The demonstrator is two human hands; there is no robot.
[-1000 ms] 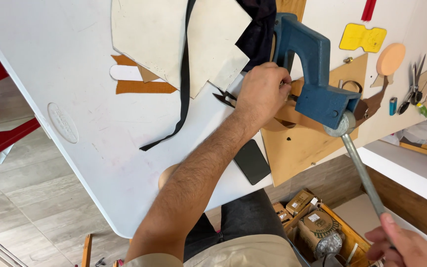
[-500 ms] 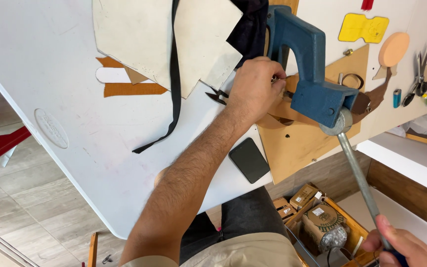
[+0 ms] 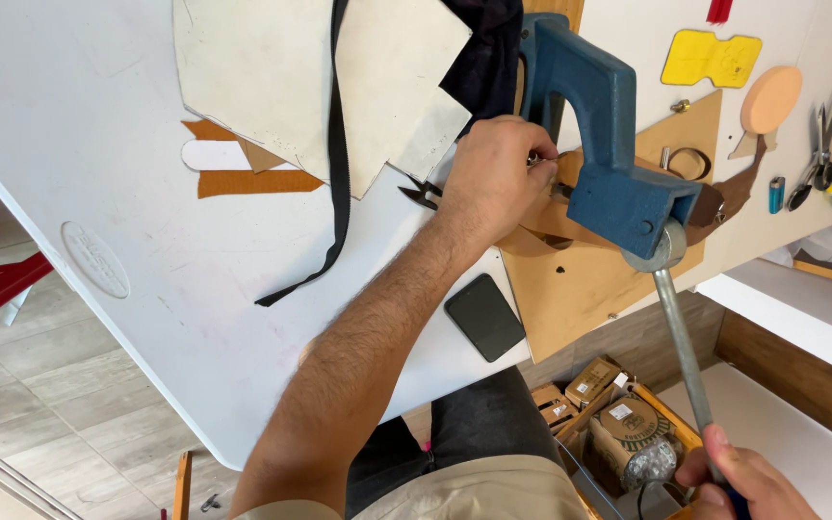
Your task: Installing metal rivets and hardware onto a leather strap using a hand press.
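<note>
Bare left hand (image 3: pixel 493 183), hairy forearm uncovered, no watch or rings visible. Bare right hand (image 3: pixel 743 481) at lower right of frame. Beige short-sleeved shirt (image 3: pixel 474 491) at bottom centre, dark grey trousers (image 3: pixel 483 424) above it.

Left hand (image 3: pixel 498 178): I see it sit a little closer into the throat of the blue hand press (image 3: pixel 609 144) than a second ago, fingertips now right at the die.
Right hand (image 3: pixel 743 481): it rides slightly higher on the steel lever (image 3: pixel 681 337), more of the fingers showing.
Lever: its angle reads a touch steeper than before.
View: my camera has drifted, so the white table (image 3: pixel 98 144) and black phone (image 3: pixel 484 317) sit further left and lower.
</note>
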